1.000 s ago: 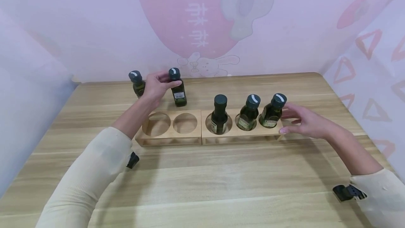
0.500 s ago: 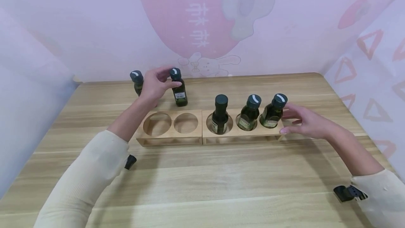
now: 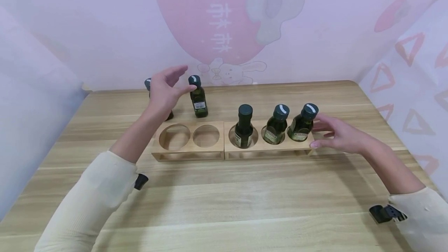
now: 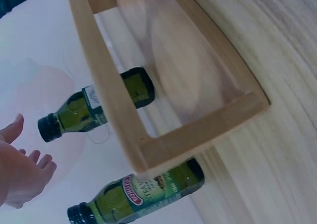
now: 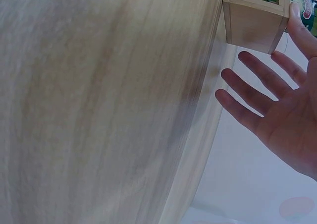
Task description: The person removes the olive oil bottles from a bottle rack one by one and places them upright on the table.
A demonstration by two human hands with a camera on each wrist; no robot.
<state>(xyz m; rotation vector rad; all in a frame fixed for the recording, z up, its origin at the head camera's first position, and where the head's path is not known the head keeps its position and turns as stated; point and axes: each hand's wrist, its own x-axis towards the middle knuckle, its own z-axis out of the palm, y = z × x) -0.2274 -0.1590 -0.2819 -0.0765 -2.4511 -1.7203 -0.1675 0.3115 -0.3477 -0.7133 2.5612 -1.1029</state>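
A: Where is the left hand [image 3: 166,88]?
B: Left of the middle, in the top half. It holds nothing, and its fingers are loose.
A: Is it touching the back bottle [image 3: 199,102]?
B: From the head, its thumb looks right at the neck. The left wrist view shows a gap, so they are apart. That bottle stands up on the table [image 3: 245,205], just above the middle.
A: What is behind the hand?
B: The side bottle [image 3: 148,83], upper left. The hand hides most of it, but the cap and a bit of the bottom show.
A: And the rack [image 3: 220,149]?
B: It goes across the middle of the frame. Two round holes show on its left part. On its right part sit the long-neck bottle [image 3: 243,129], the middle bottle [image 3: 275,127] and the end bottle [image 3: 301,124], each in its own hole.
A: What about the right hand [image 3: 337,133]?
B: It's right of the middle, with its thumb on the rack's end. Its fingers are out straight and grab nothing.
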